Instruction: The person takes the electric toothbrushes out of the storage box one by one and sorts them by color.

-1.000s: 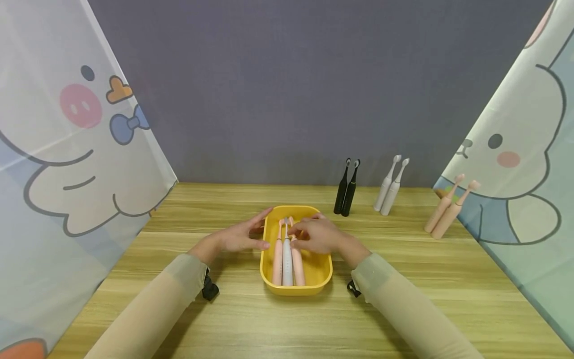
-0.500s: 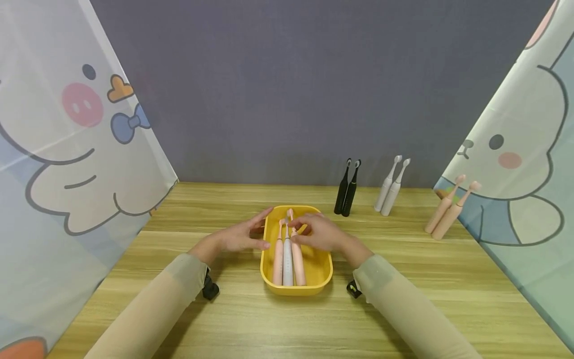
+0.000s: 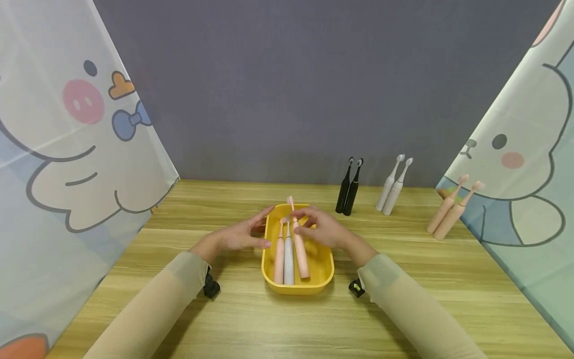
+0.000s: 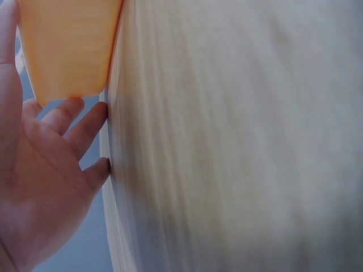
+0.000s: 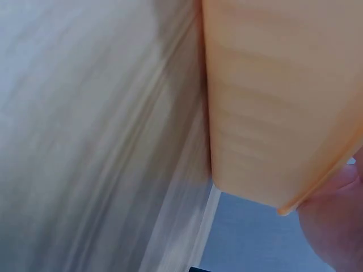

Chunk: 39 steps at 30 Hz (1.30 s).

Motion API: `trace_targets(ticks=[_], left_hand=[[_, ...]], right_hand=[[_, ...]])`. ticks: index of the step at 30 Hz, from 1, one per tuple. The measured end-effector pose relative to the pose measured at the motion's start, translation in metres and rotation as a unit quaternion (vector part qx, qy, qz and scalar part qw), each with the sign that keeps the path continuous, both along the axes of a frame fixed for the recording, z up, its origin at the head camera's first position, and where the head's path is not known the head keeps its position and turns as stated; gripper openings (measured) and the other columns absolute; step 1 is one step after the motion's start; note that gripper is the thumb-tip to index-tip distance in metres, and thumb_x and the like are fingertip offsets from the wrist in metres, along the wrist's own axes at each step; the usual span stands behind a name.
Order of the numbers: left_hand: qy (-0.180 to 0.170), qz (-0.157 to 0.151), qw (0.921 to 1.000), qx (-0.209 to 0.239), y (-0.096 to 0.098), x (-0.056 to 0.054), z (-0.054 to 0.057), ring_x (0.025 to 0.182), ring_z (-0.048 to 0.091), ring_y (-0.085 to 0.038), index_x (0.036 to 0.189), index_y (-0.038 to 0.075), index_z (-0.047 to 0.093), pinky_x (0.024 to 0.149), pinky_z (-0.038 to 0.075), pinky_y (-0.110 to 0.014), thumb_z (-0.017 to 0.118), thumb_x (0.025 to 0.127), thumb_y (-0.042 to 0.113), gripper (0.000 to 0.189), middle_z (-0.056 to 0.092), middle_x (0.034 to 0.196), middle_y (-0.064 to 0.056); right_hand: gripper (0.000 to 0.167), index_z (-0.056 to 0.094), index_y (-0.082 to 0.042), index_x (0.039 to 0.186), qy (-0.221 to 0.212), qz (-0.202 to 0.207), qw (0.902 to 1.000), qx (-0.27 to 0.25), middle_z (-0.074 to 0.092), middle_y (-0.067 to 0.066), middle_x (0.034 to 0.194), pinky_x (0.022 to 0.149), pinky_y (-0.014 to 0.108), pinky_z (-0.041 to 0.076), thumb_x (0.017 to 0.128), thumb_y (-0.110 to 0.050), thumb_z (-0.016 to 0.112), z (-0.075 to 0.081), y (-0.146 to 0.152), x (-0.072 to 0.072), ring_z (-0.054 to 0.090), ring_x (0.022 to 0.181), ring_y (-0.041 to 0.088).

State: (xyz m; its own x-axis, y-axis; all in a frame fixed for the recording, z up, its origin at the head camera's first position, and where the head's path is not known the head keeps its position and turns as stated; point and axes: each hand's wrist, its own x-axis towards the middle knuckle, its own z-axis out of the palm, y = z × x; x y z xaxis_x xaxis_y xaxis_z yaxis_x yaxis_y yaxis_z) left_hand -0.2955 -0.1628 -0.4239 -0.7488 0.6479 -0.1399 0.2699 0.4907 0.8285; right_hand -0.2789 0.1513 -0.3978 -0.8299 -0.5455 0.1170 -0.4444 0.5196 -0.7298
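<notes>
A yellow bin [image 3: 298, 289] stands on the table in the head view. My right hand [image 3: 325, 228] reaches over its right side and pinches a pink electric toothbrush [image 3: 300, 255] near the neck; the brush head pokes above the far rim. Left of it inside the bin lie a pale grey-blue electric toothbrush [image 3: 289, 262] and a second pink electric toothbrush [image 3: 279, 262]. Outside the left wall, my left hand [image 3: 239, 236] has its thumb by the rim, and in the left wrist view its fingers touch the bin's wall [image 4: 68, 51]. The right wrist view mostly shows the bin's outer wall [image 5: 272, 113].
Two black electric toothbrushes [image 3: 347, 194] stand upright at the back right. Beside them are two white ones [image 3: 389, 194], and two peach ones [image 3: 446, 217] stand farther right. A grey panel [image 3: 278, 99] closes the back; printed cloths [image 3: 58, 164] hang at both sides.
The right hand has lifted the right-hand pink toothbrush away from the other two and up toward the far rim. My left hand stays at the bin's left side.
</notes>
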Motion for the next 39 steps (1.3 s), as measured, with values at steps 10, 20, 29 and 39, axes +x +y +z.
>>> trace_targets(ticks=[10,20,29,39], left_hand=[[0.007,-0.005,1.0000,-0.004,0.0003,-0.0025,-0.0010,0.168,0.025,-0.041,0.178,0.038,-0.002,0.133,0.017,-0.075,0.082,0.095,0.057,0.119,0.024,0.183,-0.013],[0.002,-0.001,1.0000,-0.002,0.0001,-0.0028,0.0001,0.169,0.023,-0.043,0.177,0.039,-0.002,0.132,0.017,-0.075,0.083,0.096,0.053,0.119,0.022,0.184,-0.015],[0.008,-0.006,0.9999,0.001,-0.0010,-0.0031,0.0007,0.168,0.025,-0.045,0.177,0.039,-0.003,0.132,0.018,-0.076,0.082,0.097,0.054,0.117,0.023,0.183,-0.019],[0.008,-0.005,1.0000,0.000,-0.0013,-0.0019,-0.0005,0.168,0.024,-0.045,0.178,0.036,-0.003,0.132,0.019,-0.075,0.083,0.098,0.051,0.118,0.022,0.183,-0.018]], right_hand=[[0.049,0.061,-0.008,0.155,0.009,0.010,0.9960,-0.088,0.059,0.017,0.142,0.094,0.035,0.064,0.107,-0.012,0.072,0.0034,-0.0010,0.0034,0.073,0.116,0.031],[0.047,0.060,-0.005,0.152,0.033,-0.018,0.9890,-0.143,0.060,0.020,0.147,0.092,0.030,0.064,0.106,-0.005,0.071,0.0049,0.0028,0.0068,0.071,0.117,0.037],[0.044,0.058,0.005,0.147,0.057,0.000,0.9797,-0.192,0.058,0.025,0.144,0.099,0.032,0.063,0.104,0.006,0.069,0.0062,0.0038,0.0075,0.070,0.116,0.042],[0.039,0.059,0.003,0.140,0.058,-0.001,0.9772,-0.204,0.060,0.025,0.140,0.097,0.027,0.063,0.103,0.007,0.070,0.0060,0.0049,0.0097,0.070,0.119,0.046]])
